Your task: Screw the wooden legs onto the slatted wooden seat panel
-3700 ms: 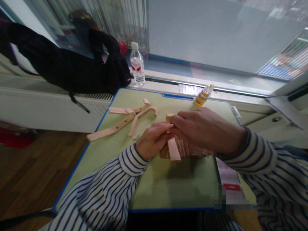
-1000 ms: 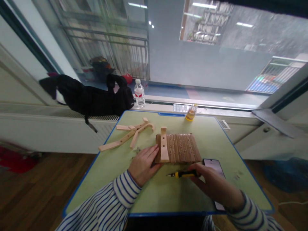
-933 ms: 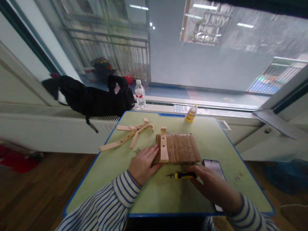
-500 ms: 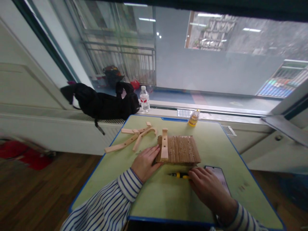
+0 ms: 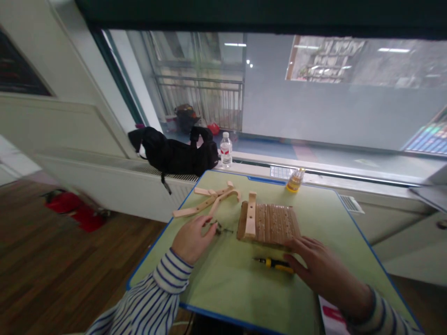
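Observation:
My left hand (image 5: pixel 193 238) is open over the table, thumb and forefinger apart beside a few small dark screws (image 5: pixel 219 228). My right hand (image 5: pixel 316 265) is also open, its fingertips at the near right corner of a corrugated cardboard block (image 5: pixel 275 224). A pale wooden piece with two holes and a hooked end (image 5: pixel 250 216) lies upright along the block's left side. Just in front of the block a yellow and black screwdriver (image 5: pixel 274 264) rests on the table, its handle end close to my right thumb. Several similar curved wooden pieces (image 5: pixel 200 205) are piled at the upper left.
The green table (image 5: pixel 223 279) has a blue rim. A small bottle of yellow liquid (image 5: pixel 295 180) stands near its far edge. On the sill are a water bottle (image 5: pixel 226 150) and a black bag (image 5: pixel 174 151). A phone (image 5: pixel 331 314) lies partly under my right forearm.
My left hand has left the cardboard block and moved left to the screws. My right hand has let go of the screwdriver and shifted onto the block's corner. The view has turned left.

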`<state>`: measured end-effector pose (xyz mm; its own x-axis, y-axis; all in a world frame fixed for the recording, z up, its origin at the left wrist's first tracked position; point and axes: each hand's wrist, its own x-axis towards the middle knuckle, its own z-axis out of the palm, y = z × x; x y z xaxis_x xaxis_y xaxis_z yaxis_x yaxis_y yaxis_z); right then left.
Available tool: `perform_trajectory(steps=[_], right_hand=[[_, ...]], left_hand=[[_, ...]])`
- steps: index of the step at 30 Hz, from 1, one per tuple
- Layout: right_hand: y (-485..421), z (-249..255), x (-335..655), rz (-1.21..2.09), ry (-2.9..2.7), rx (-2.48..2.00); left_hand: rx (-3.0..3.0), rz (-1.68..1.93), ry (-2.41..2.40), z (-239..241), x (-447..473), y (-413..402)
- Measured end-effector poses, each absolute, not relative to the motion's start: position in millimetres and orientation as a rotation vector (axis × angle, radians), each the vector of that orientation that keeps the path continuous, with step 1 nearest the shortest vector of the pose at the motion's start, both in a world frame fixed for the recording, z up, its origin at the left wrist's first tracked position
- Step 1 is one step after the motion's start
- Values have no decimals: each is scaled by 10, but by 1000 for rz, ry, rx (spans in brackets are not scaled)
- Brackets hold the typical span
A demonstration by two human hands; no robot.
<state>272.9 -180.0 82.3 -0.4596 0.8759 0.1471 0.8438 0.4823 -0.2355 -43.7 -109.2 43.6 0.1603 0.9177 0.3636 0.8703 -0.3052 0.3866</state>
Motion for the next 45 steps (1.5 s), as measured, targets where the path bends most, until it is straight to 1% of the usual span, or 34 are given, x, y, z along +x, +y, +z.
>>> perform_trajectory(steps=[3, 5, 8, 13, 19, 25, 29, 34, 37, 45], right_hand=[[-1565, 1057, 2668, 226, -2487, -1416], [-1375, 1221, 2593, 190, -2510, -1340], [-1060, 1439, 2435, 115, -2540, -1353], [-489, 1613, 2089, 123, -2616, -1402], [150, 1502, 1692, 290, -2745, -1471], [662, 1260, 1489, 614, -2882, -1486], [860, 1102, 1427, 775, -2916, -1454], [895, 970, 1409, 937, -2942, -1391], [891, 954, 1404, 987, -2928, -1339], [953, 960, 1418, 975, -2833, -1207]], left_hand=[[2262, 762, 1890, 445, -604, -1046], [2242, 728, 1917, 447, -667, -1001], [2209, 653, 1919, 454, -692, -910], [2165, 506, 1968, 475, -651, -699], [2136, 512, 1949, 405, -663, -497], [2117, 590, 1854, 255, -768, -395], [2121, 616, 1833, 203, -813, -328], [2121, 588, 1836, 180, -826, -270], [2117, 628, 1832, 176, -818, -255], [1971, 766, 1802, 216, -793, -263]])
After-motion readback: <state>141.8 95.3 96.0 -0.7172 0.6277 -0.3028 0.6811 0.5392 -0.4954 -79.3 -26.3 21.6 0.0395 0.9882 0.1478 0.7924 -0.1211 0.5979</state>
